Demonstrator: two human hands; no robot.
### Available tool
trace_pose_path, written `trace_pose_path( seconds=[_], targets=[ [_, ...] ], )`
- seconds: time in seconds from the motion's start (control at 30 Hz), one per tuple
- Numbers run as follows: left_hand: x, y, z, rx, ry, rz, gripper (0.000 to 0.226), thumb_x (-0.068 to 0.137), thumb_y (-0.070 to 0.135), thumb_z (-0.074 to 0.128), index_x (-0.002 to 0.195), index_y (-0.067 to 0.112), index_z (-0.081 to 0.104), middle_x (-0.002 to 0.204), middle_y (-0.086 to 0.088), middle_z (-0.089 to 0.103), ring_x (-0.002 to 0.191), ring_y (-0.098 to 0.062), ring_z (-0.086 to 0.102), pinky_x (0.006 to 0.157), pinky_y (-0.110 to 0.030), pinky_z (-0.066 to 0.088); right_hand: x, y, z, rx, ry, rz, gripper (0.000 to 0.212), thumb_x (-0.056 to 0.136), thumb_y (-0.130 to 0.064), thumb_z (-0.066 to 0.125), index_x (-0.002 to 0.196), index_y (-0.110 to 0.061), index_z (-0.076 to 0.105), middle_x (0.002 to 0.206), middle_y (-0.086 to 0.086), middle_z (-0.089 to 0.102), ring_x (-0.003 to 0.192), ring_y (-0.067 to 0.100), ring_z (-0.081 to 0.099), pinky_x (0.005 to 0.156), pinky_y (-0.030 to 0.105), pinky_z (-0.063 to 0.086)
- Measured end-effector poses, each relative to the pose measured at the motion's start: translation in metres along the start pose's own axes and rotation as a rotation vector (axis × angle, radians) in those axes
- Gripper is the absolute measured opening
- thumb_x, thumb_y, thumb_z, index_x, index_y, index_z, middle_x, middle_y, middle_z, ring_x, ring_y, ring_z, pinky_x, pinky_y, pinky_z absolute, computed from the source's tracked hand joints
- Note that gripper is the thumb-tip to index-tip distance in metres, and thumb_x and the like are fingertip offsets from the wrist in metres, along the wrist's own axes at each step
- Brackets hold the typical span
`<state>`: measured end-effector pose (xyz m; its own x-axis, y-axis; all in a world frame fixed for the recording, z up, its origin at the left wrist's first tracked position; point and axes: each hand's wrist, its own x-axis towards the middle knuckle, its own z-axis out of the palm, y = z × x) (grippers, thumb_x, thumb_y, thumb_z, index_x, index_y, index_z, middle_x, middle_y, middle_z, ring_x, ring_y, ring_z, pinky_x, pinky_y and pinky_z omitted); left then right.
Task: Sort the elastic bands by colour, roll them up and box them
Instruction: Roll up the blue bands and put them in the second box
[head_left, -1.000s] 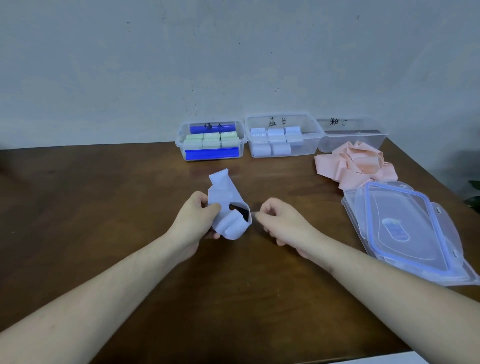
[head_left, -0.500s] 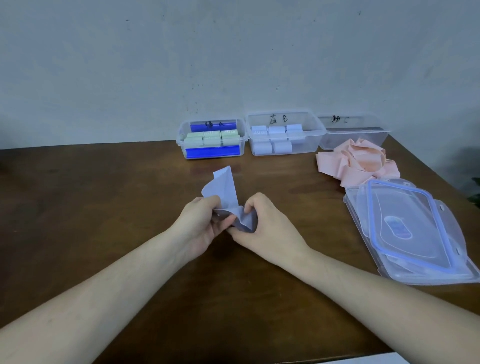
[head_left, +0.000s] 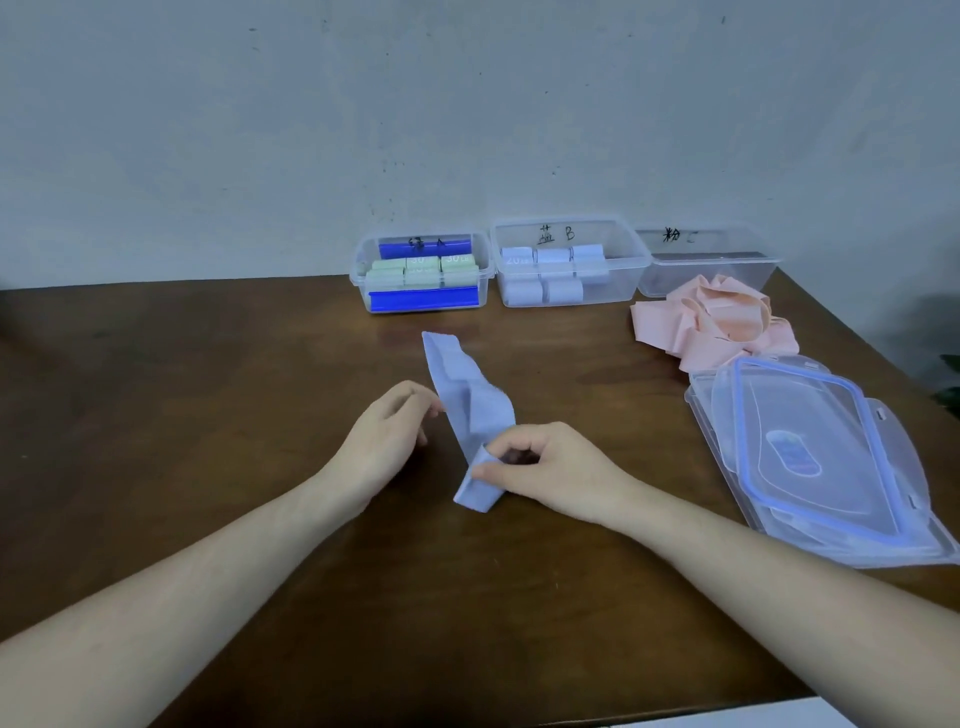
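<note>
The right hand (head_left: 545, 467) pinches the near end of a pale blue flat elastic band (head_left: 470, 410) between thumb and curled fingers, the band's lower end folded over under the thumb and lying on the dark brown wooden table (head_left: 208, 415). The left hand (head_left: 387, 441) sits just to the left of the band, its fingertips touching the band's left edge partway up; whether it actually grips the band cannot be told, as the fingers look loosely curled. The two hands are close together but not touching, with the band running between them and stretching away from the person, its far end lying loose on the table.

Beyond the hands, against the grey wall, stand three clear plastic boxes in a row. The leftmost clear box with blue strips (head_left: 423, 275) holds pale green rolled bands (head_left: 410, 273). The middle clear box (head_left: 569, 267), straight ahead of the right hand, holds pale blue rolled bands (head_left: 550, 275). The third clear box (head_left: 706, 260), further right, has dark handwriting on its wall, and what it contains cannot be made out.

To the right of the right hand and further away, just in front of the third box, lies a loose heap of pink elastic bands (head_left: 711, 322). Nearer and to the right of the right hand, clear plastic lids with a blue seal (head_left: 810, 457) lie stacked flat on the table, touching the pink heap's near edge.
</note>
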<state>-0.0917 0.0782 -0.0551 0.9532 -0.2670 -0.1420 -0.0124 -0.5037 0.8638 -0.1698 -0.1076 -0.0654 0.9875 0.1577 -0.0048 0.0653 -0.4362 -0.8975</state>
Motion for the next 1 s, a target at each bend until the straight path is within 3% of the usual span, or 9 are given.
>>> trace_pose_path(
  seconds=[0.13,0.23,0.33,0.43,0.5,0.57,0.7,0.8,1.0],
  targets=[
    [0.013,-0.024,0.002,0.333,-0.029,0.2,0.009,0.099,0.029,0.051,0.102,0.032,0.059,0.11,0.014,0.057,0.1,-0.006,0.057,0.091,-0.029,0.048,-0.005,0.01,0.001,-0.06,-0.008,-0.083,0.039,0.087,-0.026,0.077,0.058,-0.045,0.059,0.072,-0.015,0.054,0.074,0.003,0.052,0.072,0.016,0.039],
    [0.017,-0.029,0.009,0.587,-0.075,0.244,0.033,0.101,0.036,0.047,0.133,0.037,0.049,0.143,0.013,0.047,0.138,-0.014,0.037,0.114,-0.043,0.027,-0.013,0.021,-0.004,-0.167,0.014,-0.14,0.026,0.084,-0.029,0.08,0.074,-0.049,0.065,0.09,-0.019,0.061,0.096,0.007,0.054,0.085,0.013,0.039],
    [0.028,-0.025,0.015,0.671,-0.121,0.191,0.046,0.103,0.047,0.036,0.149,0.04,0.033,0.161,0.007,0.028,0.152,-0.019,0.013,0.12,-0.047,0.01,-0.019,0.03,-0.013,-0.178,-0.027,-0.147,0.014,0.082,-0.028,0.082,0.075,-0.03,0.07,0.084,-0.01,0.058,0.088,0.012,0.053,0.08,0.016,0.041],
    [0.043,-0.017,0.021,0.588,-0.107,0.132,0.045,0.103,0.051,0.034,0.146,0.038,0.034,0.153,0.005,0.041,0.149,-0.023,0.023,0.12,-0.048,0.01,-0.022,0.038,-0.021,-0.195,-0.04,-0.163,0.017,0.081,-0.026,0.083,0.077,-0.02,0.067,0.082,-0.007,0.059,0.081,0.012,0.051,0.076,0.025,0.045],
    [0.054,-0.009,0.021,0.453,-0.096,0.072,0.04,0.103,0.051,0.034,0.138,0.033,0.041,0.129,0.006,0.055,0.131,-0.02,0.045,0.119,-0.047,0.02,-0.025,0.041,-0.026,-0.226,-0.054,-0.163,0.016,0.081,-0.027,0.083,0.082,-0.02,0.069,0.085,-0.005,0.06,0.083,0.016,0.053,0.076,0.032,0.049],
    [0.066,-0.004,0.021,0.334,-0.11,0.011,0.037,0.102,0.053,0.035,0.133,0.034,0.042,0.116,0.009,0.054,0.118,-0.017,0.05,0.114,-0.046,0.031,-0.026,0.044,-0.029,-0.281,-0.082,-0.175,0.017,0.081,-0.031,0.082,0.085,-0.025,0.067,0.087,-0.007,0.059,0.085,0.016,0.055,0.076,0.034,0.051],
    [0.084,0.005,0.027,0.231,-0.164,0.016,0.047,0.1,0.053,0.042,0.142,0.033,0.035,0.149,0.01,0.044,0.138,-0.018,0.04,0.113,-0.04,0.034,-0.029,0.047,-0.03,-0.393,-0.067,-0.192,0.029,0.083,-0.037,0.08,0.085,-0.046,0.052,0.088,-0.017,0.057,0.088,0.01,0.056,0.075,0.024,0.051],
    [0.091,0.015,0.036,0.175,-0.162,0.051,0.052,0.101,0.041,0.052,0.147,0.026,0.033,0.156,0.006,0.037,0.139,-0.015,0.039,0.098,-0.028,0.036,-0.03,0.05,-0.029,-0.457,-0.024,-0.264,0.014,0.086,-0.036,0.077,0.091,-0.031,0.066,0.092,-0.018,0.062,0.091,0.007,0.056,0.078,0.026,0.052],
    [0.106,0.016,0.042,0.116,-0.009,0.069,0.047,0.098,0.03,0.058,0.141,0.024,0.039,0.15,0.003,0.043,0.131,-0.014,0.046,0.093,-0.027,0.042,-0.036,0.061,-0.03,-0.59,-0.02,-0.372,0.025,0.09,-0.042,0.071,0.103,-0.021,0.078,0.11,-0.011,0.063,0.098,-0.002,0.05,0.086,0.023,0.051]
  ],
)
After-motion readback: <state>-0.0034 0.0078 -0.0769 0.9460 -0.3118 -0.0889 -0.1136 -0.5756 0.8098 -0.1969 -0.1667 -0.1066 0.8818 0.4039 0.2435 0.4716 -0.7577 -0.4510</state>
